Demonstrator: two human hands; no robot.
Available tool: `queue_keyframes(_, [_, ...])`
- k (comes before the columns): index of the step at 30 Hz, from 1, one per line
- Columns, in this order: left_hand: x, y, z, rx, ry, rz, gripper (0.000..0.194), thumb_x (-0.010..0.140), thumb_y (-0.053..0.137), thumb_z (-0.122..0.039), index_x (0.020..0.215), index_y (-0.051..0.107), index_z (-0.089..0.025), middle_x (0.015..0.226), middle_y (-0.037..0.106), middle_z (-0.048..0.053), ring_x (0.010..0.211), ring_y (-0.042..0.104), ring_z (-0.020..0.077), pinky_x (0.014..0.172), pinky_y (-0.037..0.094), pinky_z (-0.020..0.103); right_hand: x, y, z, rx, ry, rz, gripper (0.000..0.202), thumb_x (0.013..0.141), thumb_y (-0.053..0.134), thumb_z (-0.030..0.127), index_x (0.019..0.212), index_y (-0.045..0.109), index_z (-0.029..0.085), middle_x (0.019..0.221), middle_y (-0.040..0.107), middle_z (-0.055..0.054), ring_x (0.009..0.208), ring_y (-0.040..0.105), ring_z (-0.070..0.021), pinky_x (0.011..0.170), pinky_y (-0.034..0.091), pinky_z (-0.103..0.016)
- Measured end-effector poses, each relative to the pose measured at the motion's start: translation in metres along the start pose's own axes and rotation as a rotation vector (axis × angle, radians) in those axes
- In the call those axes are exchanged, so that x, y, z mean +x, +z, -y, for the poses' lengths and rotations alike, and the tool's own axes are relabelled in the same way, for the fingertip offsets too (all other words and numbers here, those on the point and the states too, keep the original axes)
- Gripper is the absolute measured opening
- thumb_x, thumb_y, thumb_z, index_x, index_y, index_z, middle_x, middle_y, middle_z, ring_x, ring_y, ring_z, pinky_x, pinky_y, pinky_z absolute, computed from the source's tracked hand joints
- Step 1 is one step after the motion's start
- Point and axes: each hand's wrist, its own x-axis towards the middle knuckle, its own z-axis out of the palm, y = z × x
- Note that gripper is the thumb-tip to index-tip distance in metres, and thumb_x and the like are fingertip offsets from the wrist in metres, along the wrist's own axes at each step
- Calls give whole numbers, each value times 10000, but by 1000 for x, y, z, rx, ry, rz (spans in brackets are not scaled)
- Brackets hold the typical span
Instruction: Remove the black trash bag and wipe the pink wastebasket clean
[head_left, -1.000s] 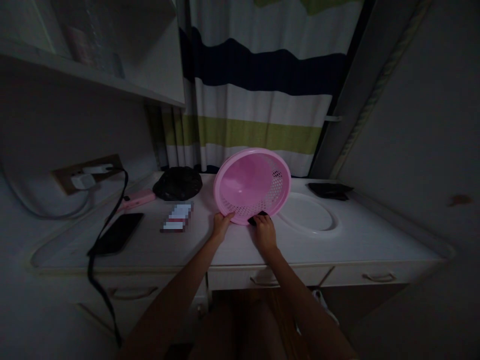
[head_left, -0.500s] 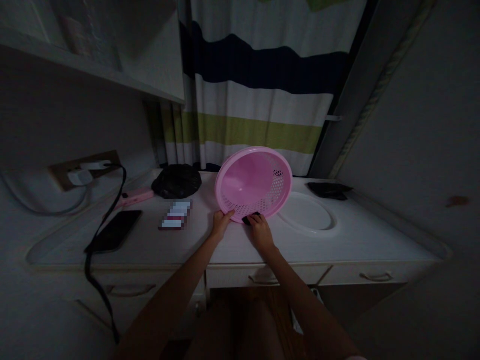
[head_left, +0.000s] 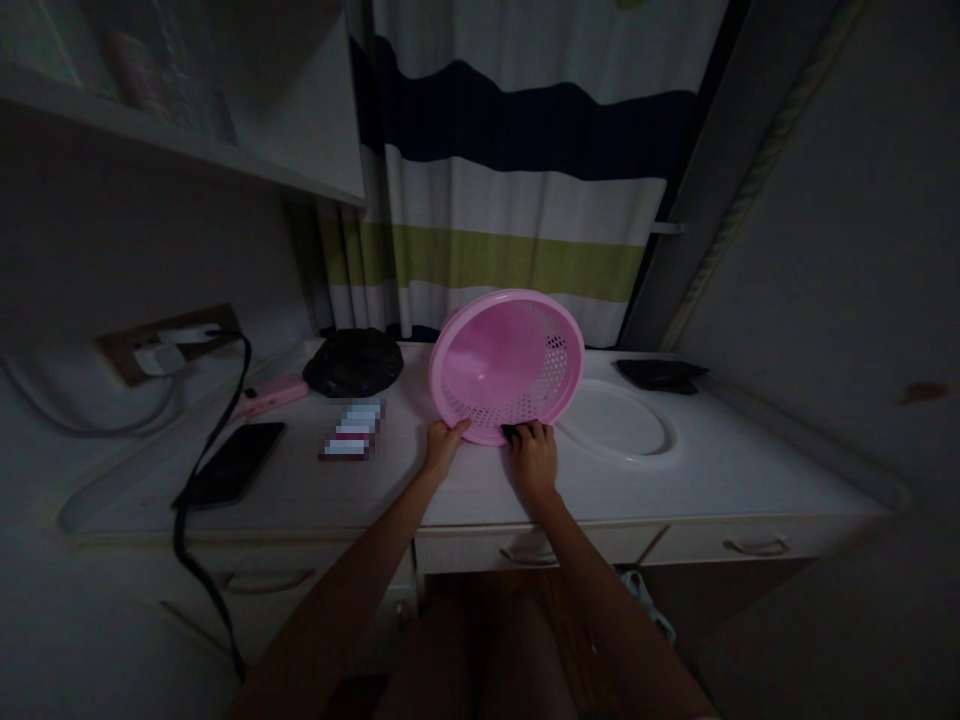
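A pink plastic basket (head_left: 487,350) with a perforated wall lies tilted on the white desk (head_left: 345,495), its mouth facing me. My left hand (head_left: 444,447) grips the lower left of its rim, thumb over the edge. Against the lower rim, my right hand (head_left: 535,458) is closed on a small black cloth-like piece (head_left: 513,432), mostly hidden under the fingers. Just right of the basket, a white ring (head_left: 637,455) lies flat on the desk.
On the left are a black plastic bag (head_left: 354,362), a pink device (head_left: 274,394), a dark phone (head_left: 238,462) and a lit, blurred-out screen (head_left: 352,430). A black cable (head_left: 196,470) hangs over the desk edge. Far right lies a flat black bag (head_left: 660,374). A curtain (head_left: 517,220) hangs behind.
My right hand has slid a little to the right along the lower rim with the black piece. The left hand and the basket stay nearly where they were.
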Motion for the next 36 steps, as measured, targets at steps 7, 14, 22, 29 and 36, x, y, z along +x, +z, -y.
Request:
queue_keyframes(7, [-4, 1, -5, -46, -18, -21, 361, 526, 710, -287, 813, 667, -73, 798, 681, 99, 743, 624, 225, 659, 506, 328, -5, 1, 8, 133, -250, 58, 294, 749, 458, 126, 1003, 598, 78, 992, 554, -135, 983, 399, -234, 928, 347, -373])
queue_keyframes(14, [-4, 2, -8, -25, -34, -43, 343, 523, 704, -275, 803, 671, -80, 747, 681, 85, 726, 620, 218, 637, 499, 300, -5, 7, 6, 277, -383, 122, 418, 749, 454, 96, 1161, 522, 79, 1095, 538, -135, 1019, 391, -223, 945, 367, -395])
queue_keyframes(22, [-4, 3, -11, -30, -53, -50, 309, 507, 687, -241, 764, 665, -71, 747, 677, 91, 683, 613, 207, 611, 498, 306, -2, 15, -2, 193, -299, 96, 323, 778, 470, 88, 1068, 605, 128, 1063, 603, -117, 1010, 448, -222, 916, 384, -407])
queue_keyframes(29, [-3, 0, -8, -74, -75, -72, 270, 504, 673, -221, 728, 657, -72, 710, 668, 79, 652, 605, 194, 605, 499, 317, -2, 18, -6, 141, -234, 58, 295, 771, 470, 68, 1007, 639, 120, 1045, 617, -123, 998, 465, -228, 892, 395, -404])
queue_keyframes(36, [-7, 3, -15, -119, -119, -16, 274, 493, 700, -233, 711, 651, -76, 663, 656, 57, 609, 594, 164, 594, 497, 288, 3, 19, 7, 271, -368, 111, 272, 802, 498, 138, 1041, 627, 119, 1018, 629, -112, 956, 472, -213, 884, 410, -378])
